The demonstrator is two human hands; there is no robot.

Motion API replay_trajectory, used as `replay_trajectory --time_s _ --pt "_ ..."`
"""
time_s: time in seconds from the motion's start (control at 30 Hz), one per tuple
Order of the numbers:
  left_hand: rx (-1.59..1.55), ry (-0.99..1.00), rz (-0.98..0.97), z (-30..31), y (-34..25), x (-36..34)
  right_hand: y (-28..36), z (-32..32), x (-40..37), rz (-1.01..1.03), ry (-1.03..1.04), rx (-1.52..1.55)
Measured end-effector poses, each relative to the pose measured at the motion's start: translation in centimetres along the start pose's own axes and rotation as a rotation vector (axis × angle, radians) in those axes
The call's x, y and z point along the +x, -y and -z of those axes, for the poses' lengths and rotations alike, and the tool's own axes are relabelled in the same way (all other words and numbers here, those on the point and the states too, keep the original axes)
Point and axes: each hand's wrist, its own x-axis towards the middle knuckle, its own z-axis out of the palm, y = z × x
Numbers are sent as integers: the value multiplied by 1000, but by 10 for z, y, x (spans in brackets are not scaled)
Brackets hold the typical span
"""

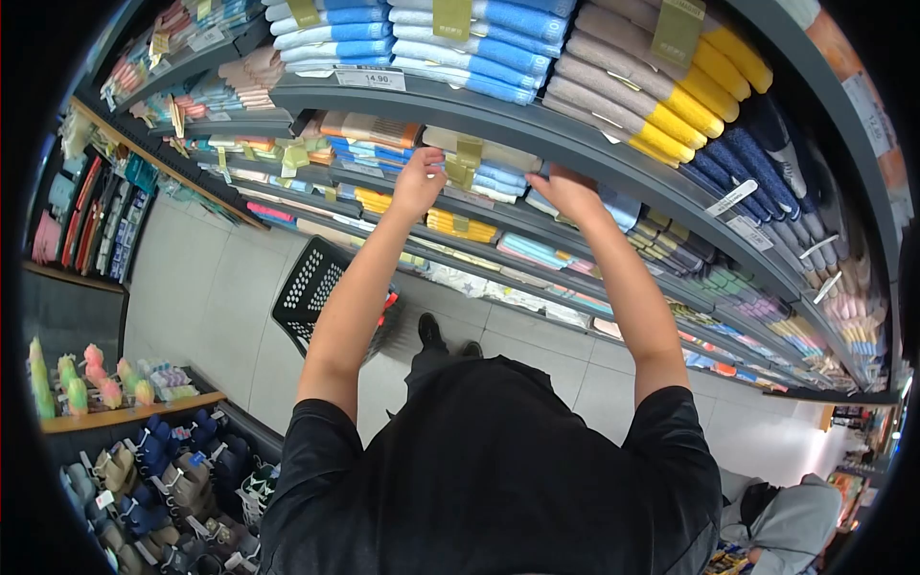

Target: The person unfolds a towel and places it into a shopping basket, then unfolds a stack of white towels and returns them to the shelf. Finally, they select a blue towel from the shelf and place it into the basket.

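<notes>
Both my arms reach up to a grey shelf (575,144) of folded towels. My left hand (419,180) grips the left end of a small stack of towels (489,165), which has a beige towel on top, light blue ones beneath and an olive paper label. At the right end of the same stack is my right hand (567,192), its fingers closed over the edge. The stack lies on the second shelf from the top, partly hidden by the shelf above it.
More shelves hold blue, beige-and-yellow and navy towels, with a price tag (370,79) on one edge. A black perforated shopping basket (309,287) stands on the tiled floor by my feet. Slippers (163,479) fill a bin at lower left. A person in a grey hooded top (795,527) crouches at lower right.
</notes>
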Motion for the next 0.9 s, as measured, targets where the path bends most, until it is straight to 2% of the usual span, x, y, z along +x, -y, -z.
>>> replay_trajectory --time_s 0.17,0.27,0.37,0.47,0.57,0.67,0.77,0.9 --pt "-24 -43 49 -10 8 1 2 12 0 -18 82 108" --pt "-104 -6 83 -9 5 -5 -2 34 -14 -121 77 217" --pt "-127 -5 85 -8 6 -13 -39 34 -29 -40 -50 237" --pt "-135 -8 132 -9 12 -20 -70 32 -43 -59 -131 148" --pt "-183 3 208 -14 8 -28 -59 59 -56 -187 220 262" --pt "-213 -104 261 -26 7 -34 -66 38 -72 36 110 -10" --pt "-169 -194 280 -33 17 -37 -67 45 -73 -31 280 -23" --pt "-170 -150 300 -41 23 -43 -83 29 -75 11 180 -66"
